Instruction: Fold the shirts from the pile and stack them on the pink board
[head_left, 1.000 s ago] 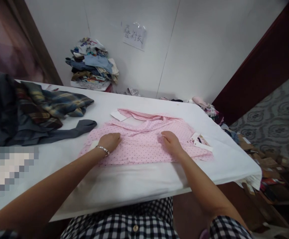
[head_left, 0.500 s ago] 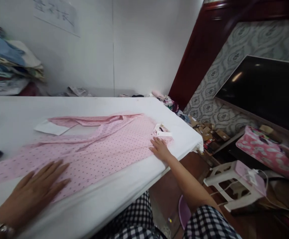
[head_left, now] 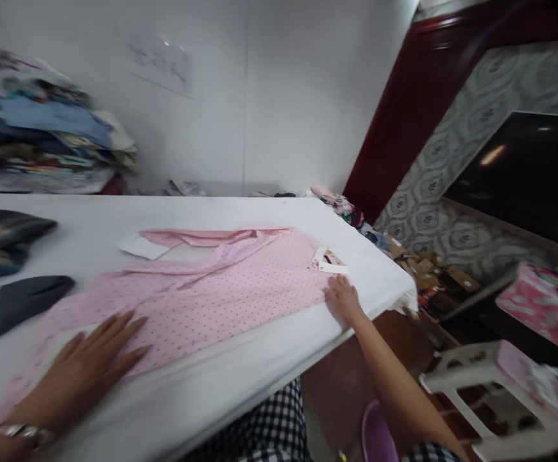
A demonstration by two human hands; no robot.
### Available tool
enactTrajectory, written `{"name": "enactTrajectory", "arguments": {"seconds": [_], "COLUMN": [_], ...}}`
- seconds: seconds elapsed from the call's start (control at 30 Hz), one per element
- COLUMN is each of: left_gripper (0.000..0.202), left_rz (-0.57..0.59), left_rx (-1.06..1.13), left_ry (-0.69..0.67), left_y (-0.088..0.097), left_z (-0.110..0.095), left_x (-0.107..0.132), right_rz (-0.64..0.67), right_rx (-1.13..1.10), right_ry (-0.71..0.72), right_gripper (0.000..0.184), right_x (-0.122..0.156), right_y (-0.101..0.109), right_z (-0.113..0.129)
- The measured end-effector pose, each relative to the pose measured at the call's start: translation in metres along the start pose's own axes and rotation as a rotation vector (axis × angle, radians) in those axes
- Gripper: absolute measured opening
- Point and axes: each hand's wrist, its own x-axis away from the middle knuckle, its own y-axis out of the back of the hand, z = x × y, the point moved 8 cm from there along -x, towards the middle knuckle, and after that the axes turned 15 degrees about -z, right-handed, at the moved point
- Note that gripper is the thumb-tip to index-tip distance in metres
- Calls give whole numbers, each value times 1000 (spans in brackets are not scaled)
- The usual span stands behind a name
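A pink dotted shirt (head_left: 240, 289) lies spread out on its side across the white table (head_left: 269, 346). Its white collar (head_left: 333, 266) points right, and a sleeve with a white cuff (head_left: 143, 247) stretches along the far side. My left hand (head_left: 91, 359) rests flat on the near lower part of the shirt, fingers spread. Beside the collar, my right hand (head_left: 344, 298) lies on the shirt's shoulder area with its fingers stretched out. Neither hand grips the cloth.
Dark folded garments (head_left: 22, 301) lie at the table's left. A pile of clothes (head_left: 52, 128) stands behind it. Cardboard boxes (head_left: 423, 269), a white and pink stool (head_left: 481, 378) and a purple basin (head_left: 378, 433) are on the right, below table height.
The view has swung left, so the scene sits further right and more dark garments show. Both hands remain on the shirt in about the same places.
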Motion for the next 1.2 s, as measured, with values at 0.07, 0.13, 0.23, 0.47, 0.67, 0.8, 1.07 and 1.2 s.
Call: {"name": "enactTrajectory", "arguments": {"seconds": [0.07,0.13,0.23,0.47,0.67,0.8,1.07,1.2], "left_gripper": [54,53,57,49,46,55,52,33], "left_rz": [-27,-52,-97,-87,-31,6,66,69], "left_rx": [-40,-68,-119,-202,-285,-319,-336,-316], "left_ry": [151,196,175,187,332,422,533,505], "left_y": [15,34,60,61,37,26,10,16], "left_z": [-4,-16,-34,-37,8,38,75,74], "left_x": [-10,-27,-59,-133,-185,-207,-225,-230], "right_rz": [-95,-166,-176,133,128,133,186,208], "right_rx": [-24,-92,-216,-170,-106,-113,-156,-158], "right_ry": [74,198,372,472,474,476,448,437], "right_gripper": [52,51,51,62,65,65,67,67], "right_x": [-2,-4,-8,-9,-2,-2,0,0], "right_y": [4,9,12,-37,-64,-61,-52,-52], "right_z": [19,50,106,177,171,172,177,177]}}
